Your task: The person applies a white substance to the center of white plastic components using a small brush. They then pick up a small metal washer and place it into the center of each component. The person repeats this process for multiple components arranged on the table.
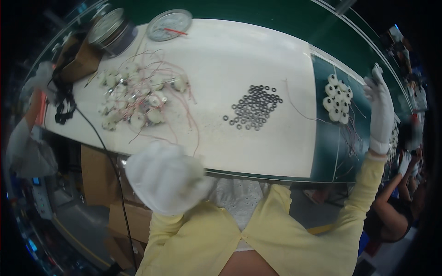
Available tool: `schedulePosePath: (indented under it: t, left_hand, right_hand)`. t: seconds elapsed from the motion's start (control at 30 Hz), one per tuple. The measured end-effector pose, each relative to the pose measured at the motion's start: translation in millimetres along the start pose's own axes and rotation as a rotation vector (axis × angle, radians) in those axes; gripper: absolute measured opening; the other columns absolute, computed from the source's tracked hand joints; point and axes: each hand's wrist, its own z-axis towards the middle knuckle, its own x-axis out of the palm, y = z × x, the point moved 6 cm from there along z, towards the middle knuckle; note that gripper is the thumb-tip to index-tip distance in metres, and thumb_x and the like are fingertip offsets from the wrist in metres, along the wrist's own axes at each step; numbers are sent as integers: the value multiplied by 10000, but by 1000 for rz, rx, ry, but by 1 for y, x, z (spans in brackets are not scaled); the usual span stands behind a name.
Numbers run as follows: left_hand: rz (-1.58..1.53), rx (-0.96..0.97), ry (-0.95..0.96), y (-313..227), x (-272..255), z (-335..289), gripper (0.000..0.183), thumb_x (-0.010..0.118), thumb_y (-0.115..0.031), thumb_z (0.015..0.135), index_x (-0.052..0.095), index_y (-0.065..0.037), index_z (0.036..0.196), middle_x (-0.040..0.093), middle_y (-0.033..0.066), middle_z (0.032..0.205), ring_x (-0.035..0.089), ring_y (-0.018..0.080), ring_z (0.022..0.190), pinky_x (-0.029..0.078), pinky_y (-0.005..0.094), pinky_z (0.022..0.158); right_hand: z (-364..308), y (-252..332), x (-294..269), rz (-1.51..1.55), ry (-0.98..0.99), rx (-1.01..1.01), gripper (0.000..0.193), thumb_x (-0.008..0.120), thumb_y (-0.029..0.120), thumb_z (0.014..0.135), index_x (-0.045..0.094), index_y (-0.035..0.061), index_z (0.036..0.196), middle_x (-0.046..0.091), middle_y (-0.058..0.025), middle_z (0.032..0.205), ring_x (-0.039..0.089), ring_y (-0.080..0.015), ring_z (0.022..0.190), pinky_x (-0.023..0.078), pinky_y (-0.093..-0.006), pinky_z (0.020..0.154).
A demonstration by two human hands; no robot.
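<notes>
My left hand (163, 177), in a white glove, is raised at the table's near edge and smeared by motion. Its fingers are folded, and a pale shape shows at their right side; what it is I cannot make out. My right hand (380, 99), also white-gloved, reaches past the right end of the table with fingers stretched upward and apart, and nothing shows in it. Closest to it is a cluster of white round parts with black centres (338, 99), trailing thin wires. A heap of white round parts with pink wires (133, 99) lies beyond my left hand.
Many small dark rings (255, 106) lie mid-table on the white surface (258, 156). A tin (110, 32), a round lid (169, 25) with a red stick and a brown box (80, 60) stand far left. A black cable (99, 133) hangs over the edge. Other people work at both sides.
</notes>
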Motion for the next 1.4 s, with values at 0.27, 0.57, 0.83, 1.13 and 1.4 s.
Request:
schedulePosePath:
  t: [0.27, 0.57, 0.83, 1.13, 1.4]
  left_hand:
    - [-382, 46, 15, -51, 46, 39, 393, 735, -428, 754, 685, -149, 1026, 664, 10, 1026, 633, 236, 867, 491, 363, 700]
    - [240, -240, 320, 66, 91, 14, 257, 691, -241, 818, 617, -78, 1002, 616, 93, 981, 652, 274, 702, 495, 410, 577]
    - [359, -240, 610, 84, 116, 9, 201, 609, -138, 899, 611, -95, 1095, 661, 99, 931, 685, 280, 741, 545, 400, 601]
    - [59, -264, 585, 26, 56, -19, 355, 698, -84, 827, 662, -101, 1180, 678, 55, 957, 634, 273, 748, 510, 401, 628]
    - [78, -247, 556, 35, 54, -38, 398, 723, -76, 807, 663, -92, 1201, 693, 46, 1002, 603, 273, 681, 494, 395, 602]
  right_hand:
    - [-112, 47, 220, 1004, 821, 677, 954, 437, 713, 956, 264, -3, 1563, 571, -200, 1352, 574, -328, 1239, 434, -478, 1066]
    - [-122, 9, 208, 756, 672, 1147, 598, 383, 424, 1063, 536, -93, 1322, 654, -106, 839, 555, -129, 645, 431, -221, 574]
    - [-100, 4, 161, 154, 706, 742, 469, 560, 168, 1009, 499, -89, 1396, 588, -43, 883, 523, -97, 672, 439, -239, 619]
    - [-79, 24, 181, -722, 620, -400, 415, 681, 101, 881, 598, 24, 1280, 641, -99, 947, 625, -244, 678, 484, -330, 602]
    - [-68, 10, 179, -601, 619, -95, 364, 694, 136, 915, 610, -1, 1242, 677, -53, 878, 627, -156, 679, 496, -279, 607]
